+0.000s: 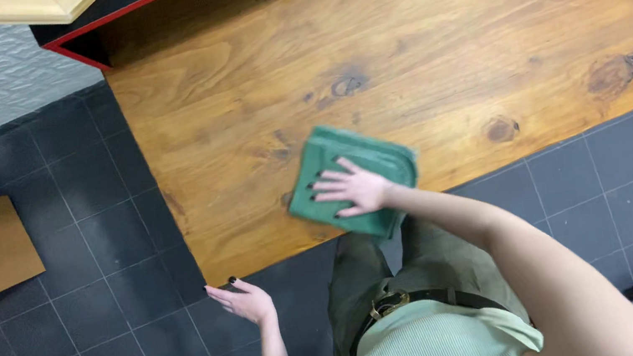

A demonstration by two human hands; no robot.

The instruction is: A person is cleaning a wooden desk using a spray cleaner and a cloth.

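Left hand (244, 299), lower centre-left: open, palm up, empty, off table edge. Right hand (352, 189), centre: fingers spread flat, pressing folded green cloth (350, 174) on wooden table (479, 25), near front edge. Cloth looks soft, light, limp; palm pressure or pinching folded edge suits.

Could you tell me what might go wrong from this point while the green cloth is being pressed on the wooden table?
The right hand presses the green cloth flat close to the wooden table's near edge, so a stroke toward the body could push it off onto the tiled floor. The cloth is folded and might bunch or unfold under the spread fingers. The left hand hangs free beside the table, bracing nothing, so leaning in could feel unsteady.
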